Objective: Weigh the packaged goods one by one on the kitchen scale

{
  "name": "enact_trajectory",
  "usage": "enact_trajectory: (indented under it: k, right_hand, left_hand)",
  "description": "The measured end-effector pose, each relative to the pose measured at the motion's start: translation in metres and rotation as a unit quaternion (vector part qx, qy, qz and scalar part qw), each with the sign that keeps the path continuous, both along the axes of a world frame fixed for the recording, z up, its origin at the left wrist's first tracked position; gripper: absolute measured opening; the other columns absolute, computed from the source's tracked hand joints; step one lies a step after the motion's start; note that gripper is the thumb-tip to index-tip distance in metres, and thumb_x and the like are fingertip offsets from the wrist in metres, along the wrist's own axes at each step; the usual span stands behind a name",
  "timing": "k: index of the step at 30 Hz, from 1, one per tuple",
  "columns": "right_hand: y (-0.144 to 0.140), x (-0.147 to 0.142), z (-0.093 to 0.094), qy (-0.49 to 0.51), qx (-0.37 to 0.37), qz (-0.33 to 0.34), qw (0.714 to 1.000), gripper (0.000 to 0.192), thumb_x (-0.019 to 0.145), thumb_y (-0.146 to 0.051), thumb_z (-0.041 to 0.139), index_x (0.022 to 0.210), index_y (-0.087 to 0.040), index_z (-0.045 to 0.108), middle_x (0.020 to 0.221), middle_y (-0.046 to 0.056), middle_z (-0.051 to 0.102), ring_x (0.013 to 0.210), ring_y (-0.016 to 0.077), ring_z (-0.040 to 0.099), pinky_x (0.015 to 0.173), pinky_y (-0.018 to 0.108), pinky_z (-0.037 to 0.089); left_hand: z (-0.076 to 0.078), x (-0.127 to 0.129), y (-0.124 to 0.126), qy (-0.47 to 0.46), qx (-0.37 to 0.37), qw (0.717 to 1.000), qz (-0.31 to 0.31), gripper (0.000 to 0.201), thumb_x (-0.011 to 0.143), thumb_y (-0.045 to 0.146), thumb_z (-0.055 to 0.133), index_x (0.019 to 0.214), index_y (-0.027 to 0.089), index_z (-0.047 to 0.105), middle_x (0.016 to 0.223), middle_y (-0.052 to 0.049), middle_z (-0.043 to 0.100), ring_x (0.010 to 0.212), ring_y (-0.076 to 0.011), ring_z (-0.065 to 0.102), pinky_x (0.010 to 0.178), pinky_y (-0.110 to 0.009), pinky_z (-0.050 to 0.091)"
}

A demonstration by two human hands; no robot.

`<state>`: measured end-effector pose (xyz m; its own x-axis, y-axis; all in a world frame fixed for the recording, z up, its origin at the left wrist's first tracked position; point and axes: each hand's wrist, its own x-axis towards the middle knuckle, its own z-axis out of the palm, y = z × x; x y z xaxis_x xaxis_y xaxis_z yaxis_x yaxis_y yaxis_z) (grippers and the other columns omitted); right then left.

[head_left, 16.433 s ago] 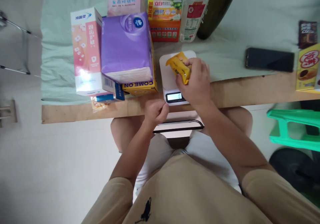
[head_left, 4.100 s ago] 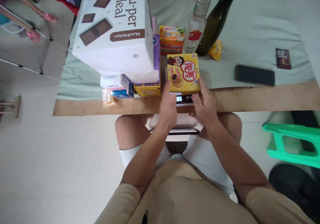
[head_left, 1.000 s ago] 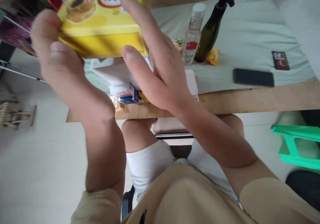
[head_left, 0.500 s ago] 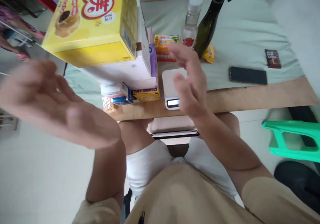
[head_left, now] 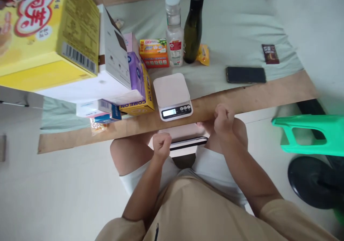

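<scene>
My left hand [head_left: 161, 144] is closed in a fist above my lap, just short of the table's front edge, and nothing shows in it. Also a fist, my right hand [head_left: 224, 119] rests at the front edge, right of the white kitchen scale [head_left: 172, 90]. The scale's lit display reads 0, and its platform is bare. To its left, a big yellow snack box [head_left: 77, 29] sits on a white box [head_left: 115, 51], with a purple pack [head_left: 136, 72] and a yellow box [head_left: 147, 90] close by.
Behind the scale stand an orange box [head_left: 154, 53], a clear bottle [head_left: 175, 37] and a dark green pump bottle [head_left: 192, 26], with a yellow packet [head_left: 203, 54]. A phone [head_left: 245, 75] and a brown sachet [head_left: 270, 54] lie right. A green stool [head_left: 309, 148] stands on the floor.
Both hands have come down from in front of the boxes and scale to the table's front edge, their fingers curling into fists. The view has shifted, and the scale is now uncovered.
</scene>
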<state>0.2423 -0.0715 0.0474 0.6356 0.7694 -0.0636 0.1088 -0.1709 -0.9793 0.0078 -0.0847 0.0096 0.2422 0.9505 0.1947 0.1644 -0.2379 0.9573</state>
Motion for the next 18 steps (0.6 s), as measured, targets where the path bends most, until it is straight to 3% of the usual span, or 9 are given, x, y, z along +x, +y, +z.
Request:
enact_trajectory:
  k: [4, 9, 14, 18]
  right_hand:
    - [0.002, -0.001, 0.0, 0.015, 0.006, 0.012, 1.0, 0.034, 0.081, -0.025, 0.048, 0.061, -0.021, 0.021, 0.062, -0.002, 0.02, 0.058, 0.0097, 0.02, 0.049, 0.025, 0.025]
    - [0.002, 0.008, -0.008, 0.014, 0.026, 0.009, 1.0, 0.035, 0.082, -0.027, 0.047, 0.059, -0.02, 0.022, 0.059, -0.002, 0.019, 0.058, 0.01, 0.022, 0.052, 0.025, 0.02]
    - [0.002, 0.01, -0.016, 0.009, 0.049, 0.029, 0.998, 0.037, 0.083, -0.028, 0.046, 0.057, -0.019, 0.021, 0.056, -0.002, 0.021, 0.056, 0.0094, 0.022, 0.053, 0.026, 0.018]
    - [0.006, 0.021, -0.02, -0.01, 0.048, 0.07, 0.996, 0.038, 0.087, -0.029, 0.046, 0.057, -0.019, 0.026, 0.054, -0.003, 0.025, 0.051, 0.0083, 0.026, 0.05, 0.025, 0.02]
  left_hand:
    - [0.002, 0.025, 0.012, 0.03, -0.066, 0.991, -0.112, 0.054, 0.091, 0.036, 0.045, 0.05, 0.018, 0.014, 0.047, 0.004, 0.014, 0.046, -0.0036, 0.016, 0.049, -0.026, 0.013]
    - [-0.004, 0.037, 0.009, 0.06, -0.171, 0.953, -0.242, 0.045, 0.087, 0.034, 0.04, 0.052, 0.02, 0.016, 0.049, 0.004, 0.015, 0.047, -0.004, 0.016, 0.046, -0.023, 0.015]
    - [0.014, 0.051, 0.003, 0.063, -0.178, 0.947, -0.258, 0.053, 0.093, 0.046, 0.042, 0.052, 0.019, 0.022, 0.049, 0.005, 0.021, 0.051, -0.0047, 0.024, 0.055, -0.024, 0.021]
    - [0.03, 0.069, 0.009, 0.056, -0.177, 0.951, -0.247, 0.045, 0.097, 0.05, 0.042, 0.065, 0.018, 0.038, 0.058, 0.004, 0.04, 0.058, -0.0067, 0.036, 0.06, -0.024, 0.027]
